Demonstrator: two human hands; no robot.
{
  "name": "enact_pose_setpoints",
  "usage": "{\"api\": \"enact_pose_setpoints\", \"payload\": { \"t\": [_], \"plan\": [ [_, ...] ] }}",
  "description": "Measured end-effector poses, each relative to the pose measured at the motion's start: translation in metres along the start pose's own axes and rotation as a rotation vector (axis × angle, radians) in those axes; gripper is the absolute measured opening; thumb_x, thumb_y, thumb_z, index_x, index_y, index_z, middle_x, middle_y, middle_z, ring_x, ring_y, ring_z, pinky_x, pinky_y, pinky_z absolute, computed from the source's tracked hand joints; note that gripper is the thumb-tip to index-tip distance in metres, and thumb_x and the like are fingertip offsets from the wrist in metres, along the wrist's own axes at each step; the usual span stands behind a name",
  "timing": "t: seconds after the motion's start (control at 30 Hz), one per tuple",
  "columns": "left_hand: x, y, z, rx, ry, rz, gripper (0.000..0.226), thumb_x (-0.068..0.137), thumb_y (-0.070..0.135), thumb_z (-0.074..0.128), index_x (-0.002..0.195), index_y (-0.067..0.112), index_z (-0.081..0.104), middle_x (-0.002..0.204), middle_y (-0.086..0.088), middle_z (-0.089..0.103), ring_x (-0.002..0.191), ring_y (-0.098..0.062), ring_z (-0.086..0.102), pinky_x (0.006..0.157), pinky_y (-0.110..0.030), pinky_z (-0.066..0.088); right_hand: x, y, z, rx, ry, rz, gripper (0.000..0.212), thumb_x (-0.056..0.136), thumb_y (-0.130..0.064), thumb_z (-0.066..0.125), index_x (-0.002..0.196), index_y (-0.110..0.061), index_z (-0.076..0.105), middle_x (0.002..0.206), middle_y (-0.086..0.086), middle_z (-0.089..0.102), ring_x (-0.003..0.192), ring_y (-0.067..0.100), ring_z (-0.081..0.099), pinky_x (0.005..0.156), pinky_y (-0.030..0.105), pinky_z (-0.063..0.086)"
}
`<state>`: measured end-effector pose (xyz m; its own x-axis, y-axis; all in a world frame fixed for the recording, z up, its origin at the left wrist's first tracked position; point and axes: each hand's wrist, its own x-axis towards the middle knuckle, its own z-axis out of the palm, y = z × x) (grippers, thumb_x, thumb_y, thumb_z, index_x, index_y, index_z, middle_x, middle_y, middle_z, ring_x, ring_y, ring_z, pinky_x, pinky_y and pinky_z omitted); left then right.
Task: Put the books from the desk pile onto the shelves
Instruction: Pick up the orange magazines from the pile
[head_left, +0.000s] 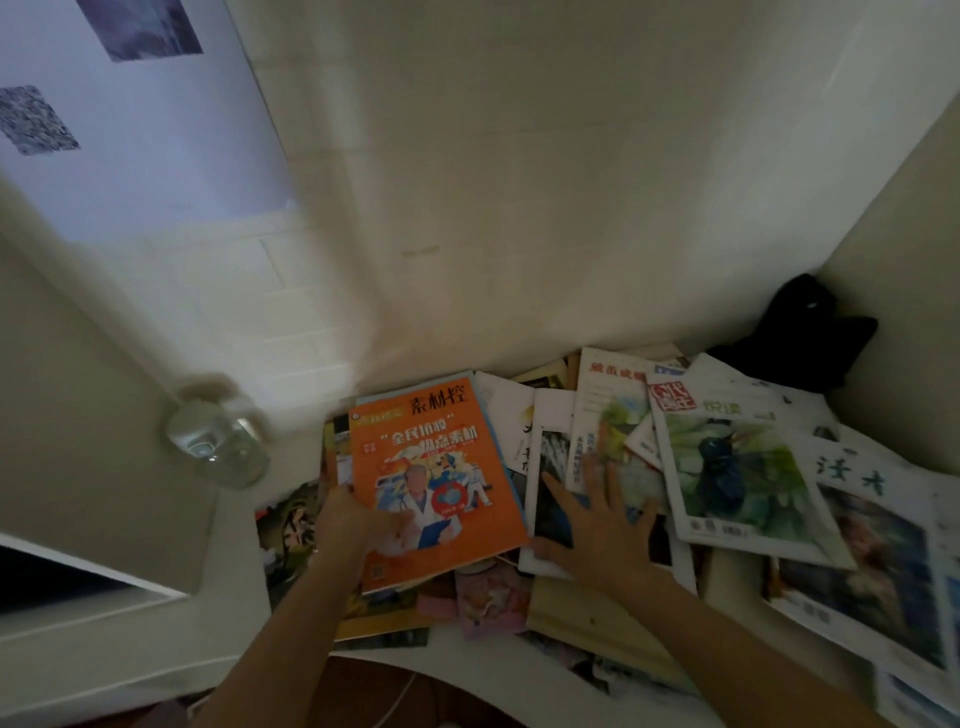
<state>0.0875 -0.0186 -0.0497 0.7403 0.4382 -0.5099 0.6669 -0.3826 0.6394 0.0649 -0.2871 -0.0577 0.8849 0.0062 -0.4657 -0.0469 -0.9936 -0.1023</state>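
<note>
A loose pile of books and magazines (727, 467) covers the desk against the wall. On its left part lies an orange magazine (441, 457) with a cartoon doctor on the cover. My left hand (358, 525) grips that magazine at its lower left edge, thumb on the cover. My right hand (597, 525) lies flat with fingers spread on a white-bordered book (550, 452) just right of the orange one. A magazine with a dark bird picture (737, 467) lies further right. No shelf is in view.
A clear glass jar (218, 436) stands on the desk to the left of the pile. A black cloth item (800, 332) sits in the back right corner. A white wall rises behind the desk, and a side panel (893, 260) closes the right. The desk's curved front edge (467, 660) is near me.
</note>
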Motion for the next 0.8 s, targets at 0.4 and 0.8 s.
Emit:
{"api": "enact_pose_setpoints", "payload": {
  "t": [0.4,0.8],
  "plan": [
    [-0.079,0.054,-0.029,-0.387,-0.167,0.357,0.037,0.089,0.025,0.067,0.121,0.028,0.049,0.11,-0.001,0.068,0.088,-0.027,0.071,0.062,-0.046,0.06,-0.024,0.053,-0.028,0.891,0.284,-0.147,0.045,0.101,-0.036,0.039,0.144,-0.023,0.039,0.145,-0.001,0.045,0.131,0.014,0.043,0.101,0.013,0.039],
    [-0.149,0.147,0.145,-0.381,-0.601,0.406,0.033,0.087,0.025,0.071,0.115,0.034,0.057,0.108,0.007,0.071,0.09,-0.015,0.072,0.072,-0.04,0.061,-0.083,0.167,-0.118,1.514,0.107,0.189,0.043,0.085,-0.044,0.067,0.12,-0.019,0.062,0.098,0.004,0.075,0.084,0.024,0.074,0.071,0.04,0.06]
  ]
}}
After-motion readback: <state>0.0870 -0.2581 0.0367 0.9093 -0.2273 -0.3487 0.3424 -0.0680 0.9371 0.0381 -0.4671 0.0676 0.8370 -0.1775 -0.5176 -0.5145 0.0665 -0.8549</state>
